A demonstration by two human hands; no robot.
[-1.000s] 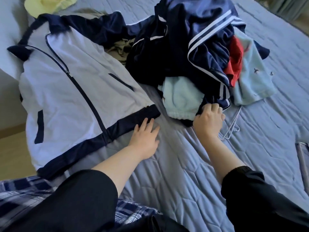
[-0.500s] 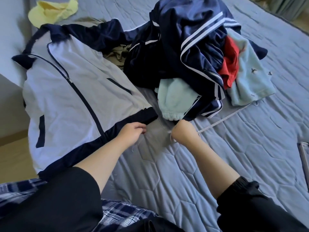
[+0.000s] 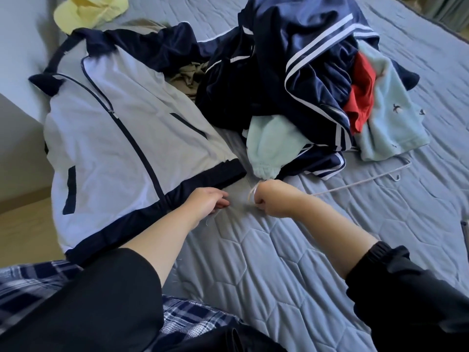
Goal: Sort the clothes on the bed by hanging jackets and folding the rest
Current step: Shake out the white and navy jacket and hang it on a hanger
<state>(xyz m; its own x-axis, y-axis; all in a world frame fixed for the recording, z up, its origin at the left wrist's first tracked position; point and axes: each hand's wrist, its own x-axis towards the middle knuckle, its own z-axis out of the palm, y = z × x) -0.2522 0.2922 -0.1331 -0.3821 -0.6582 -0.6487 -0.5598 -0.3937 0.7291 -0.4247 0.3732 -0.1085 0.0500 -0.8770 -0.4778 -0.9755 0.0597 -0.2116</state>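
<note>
Blue-grey quilted bedding [image 3: 279, 262] covers the bed, and nearly all the sorting looks still to be done: nothing in view hangs and nothing is folded. At the far left, beyond the collar of the white-and-navy jacket [image 3: 114, 138], lies a crumpled yellow garment [image 3: 91, 8]. That jacket is spread flat, zipped and face up, apparently readied for hanging. The left hand [image 3: 205, 201] rests on the quilt just beside the jacket's navy hem corner with its fingers curled under; whether it pinches anything I cannot tell. Just right of the hem, the right hand [image 3: 271, 199] is fisted round the hook end of a white wire hanger [image 3: 355, 182], whose bar trails away from the jacket, partly under the heap. Right of the jacket, that heap holds at least 5 unsorted pieces: an olive garment [image 3: 187, 77], a navy striped garment [image 3: 304, 59], a mint fleece piece [image 3: 269, 146], a red garment [image 3: 360, 97] and a light blue garment [image 3: 390, 123]. No brand, label or writing can be read; the light blue piece shows only small dark cross-like motifs.
</note>
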